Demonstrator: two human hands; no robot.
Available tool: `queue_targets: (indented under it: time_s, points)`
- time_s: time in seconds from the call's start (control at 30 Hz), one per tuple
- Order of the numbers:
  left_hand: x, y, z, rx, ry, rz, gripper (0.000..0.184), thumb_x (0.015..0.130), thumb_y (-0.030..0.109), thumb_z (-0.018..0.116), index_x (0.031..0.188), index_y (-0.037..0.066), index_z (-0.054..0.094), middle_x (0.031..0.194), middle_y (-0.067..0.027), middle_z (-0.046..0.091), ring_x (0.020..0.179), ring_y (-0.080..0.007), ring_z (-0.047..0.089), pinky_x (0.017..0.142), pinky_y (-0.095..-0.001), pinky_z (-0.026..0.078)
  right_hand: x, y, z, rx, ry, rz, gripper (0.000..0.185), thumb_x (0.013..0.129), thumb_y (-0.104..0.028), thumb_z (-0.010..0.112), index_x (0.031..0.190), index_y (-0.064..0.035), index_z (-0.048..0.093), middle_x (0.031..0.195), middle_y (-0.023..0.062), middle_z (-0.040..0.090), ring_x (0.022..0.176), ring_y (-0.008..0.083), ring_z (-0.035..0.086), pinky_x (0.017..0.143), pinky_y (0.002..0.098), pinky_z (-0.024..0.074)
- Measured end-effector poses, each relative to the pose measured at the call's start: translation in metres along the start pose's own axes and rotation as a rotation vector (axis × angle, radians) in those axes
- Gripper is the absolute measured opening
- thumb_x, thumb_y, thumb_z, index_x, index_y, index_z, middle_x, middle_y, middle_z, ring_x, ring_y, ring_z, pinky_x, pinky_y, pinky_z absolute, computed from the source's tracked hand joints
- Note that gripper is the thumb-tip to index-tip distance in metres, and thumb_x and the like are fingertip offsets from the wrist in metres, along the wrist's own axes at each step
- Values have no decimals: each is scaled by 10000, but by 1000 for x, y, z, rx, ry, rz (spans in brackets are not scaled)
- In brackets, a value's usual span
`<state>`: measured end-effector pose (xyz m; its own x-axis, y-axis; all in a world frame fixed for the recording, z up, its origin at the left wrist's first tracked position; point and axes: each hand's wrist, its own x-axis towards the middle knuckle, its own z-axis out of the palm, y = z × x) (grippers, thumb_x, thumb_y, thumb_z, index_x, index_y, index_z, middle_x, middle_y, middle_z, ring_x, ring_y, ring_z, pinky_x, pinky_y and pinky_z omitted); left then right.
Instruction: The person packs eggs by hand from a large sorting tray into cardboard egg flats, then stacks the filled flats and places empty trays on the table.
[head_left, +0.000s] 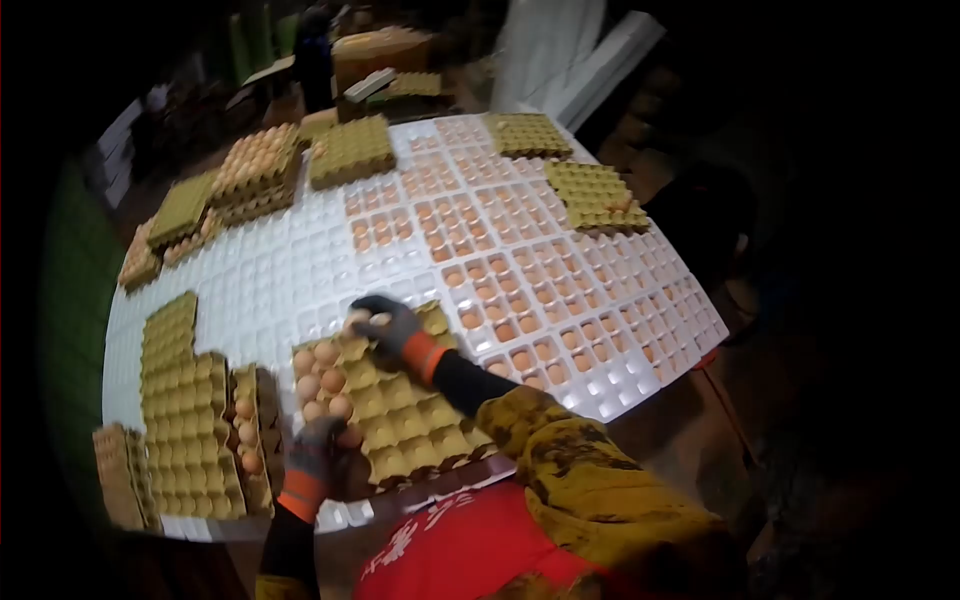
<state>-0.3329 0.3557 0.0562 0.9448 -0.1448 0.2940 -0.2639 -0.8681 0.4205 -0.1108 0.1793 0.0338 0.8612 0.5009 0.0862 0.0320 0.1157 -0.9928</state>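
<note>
A yellowish pulp egg tray lies in front of me, with brown eggs along its left side and bare cups over the rest. My right hand, in a dark glove with an orange cuff, is closed on eggs above the tray's far left part. At the near left corner, my left hand wears a matching glove. Its fingers curl against an egg; the glove hides part of the grip.
White plastic trays cover the table, many on the right holding eggs. Pulp trays are stacked at left, beside one with eggs. More stacks line the far edge, and two pulp trays sit at far right.
</note>
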Motion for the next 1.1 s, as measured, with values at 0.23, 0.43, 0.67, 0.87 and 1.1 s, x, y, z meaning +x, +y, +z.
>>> queue_targets:
  time_s: [0.23,0.43,0.67,0.87,1.1]
  points:
    - [-24,1,-37,-1434,257,-615,475,903,134,649,1354,28,541,1324,-95,590,1084,-196,622,927,-327,516,3,-59,-14,-260,-356,144,447,842,-423,769,1182,-140,705,1131,58,642,976,172,651,783,330,551]
    - [8,16,-11,25,122,-354,510,704,183,829,1182,134,658,1297,-164,531,1100,-382,583,941,-420,500,15,-43,56,-1272,-555,-266,511,779,-516,726,1162,-178,706,1403,154,506,1080,324,657,921,416,532]
    - [43,-32,46,457,-109,-258,460,719,136,703,1176,169,670,1399,-131,502,1071,-371,587,853,-435,531,69,36,95,-1667,-490,-368,641,674,-580,752,1110,-111,736,1188,90,701,1074,273,655,813,429,533]
    - [36,4,1,44,98,-260,460,734,113,786,1170,91,643,1323,-151,541,1103,-327,609,892,-393,528,70,13,94,-1764,-604,-375,436,837,-467,652,1128,-156,744,1181,-8,700,1204,211,577,807,409,506]
    - [28,92,-6,-805,97,-844,377,859,44,687,1227,4,613,1167,-64,614,991,-150,591,792,-298,519,-12,-19,-19,-240,-63,-195,534,797,-418,795,1150,-36,674,1066,111,663,925,214,671,820,351,545]
